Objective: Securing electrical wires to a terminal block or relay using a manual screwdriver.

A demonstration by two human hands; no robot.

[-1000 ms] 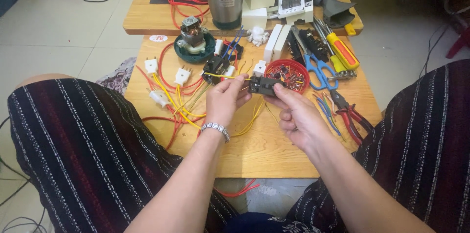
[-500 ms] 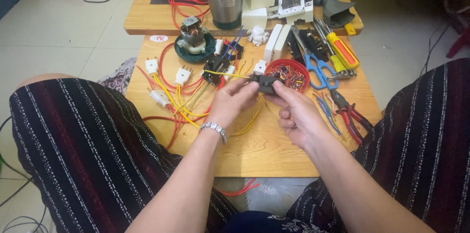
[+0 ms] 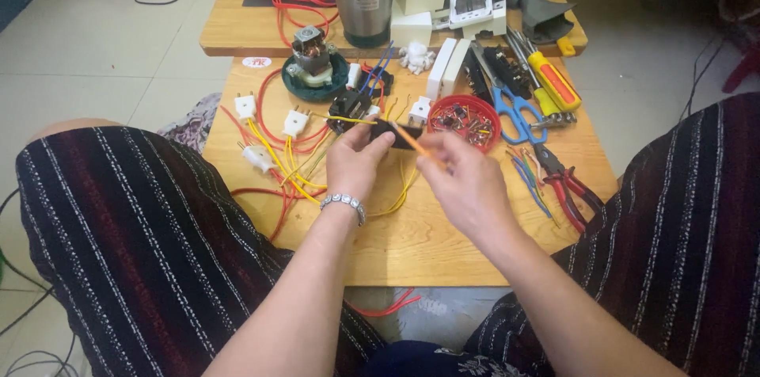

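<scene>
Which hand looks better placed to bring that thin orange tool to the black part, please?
Probably the right hand: its grip already holds the thin orange tool, while the left hand grips the small black part.

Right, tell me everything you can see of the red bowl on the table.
The red bowl is round, shallow and looks like plastic. It sits upright on the wooden table, right of a white plug part and left of blue-handled scissors. It holds many small parts, too small to identify. No hand touches it.

Blue scissors (image 3: 513,108), red bowl (image 3: 467,100), white plugs (image 3: 295,120), red pliers (image 3: 567,184)
</scene>
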